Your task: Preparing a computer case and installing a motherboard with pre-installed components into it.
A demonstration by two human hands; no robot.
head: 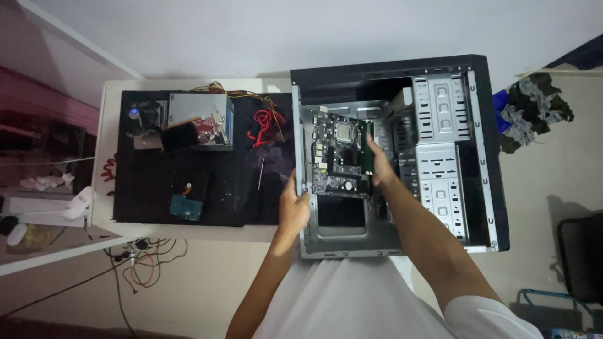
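An open black computer case (483,157) lies on its side on a white table. Inside it a green motherboard (339,150) sits tilted over the metal tray. My left hand (293,204) grips the case's left rear edge beside the board's lower left corner. Fingers of my right hand (379,164) reach into the case and hold the board's right edge. Grey drive cages (440,144) fill the case's right half.
A black mat (207,188) covers the table's left part. On it lie a power supply (198,116) with coloured cables, a hard drive (187,199), red cables (264,125) and a screwdriver (260,171). Cords trail on the floor at lower left.
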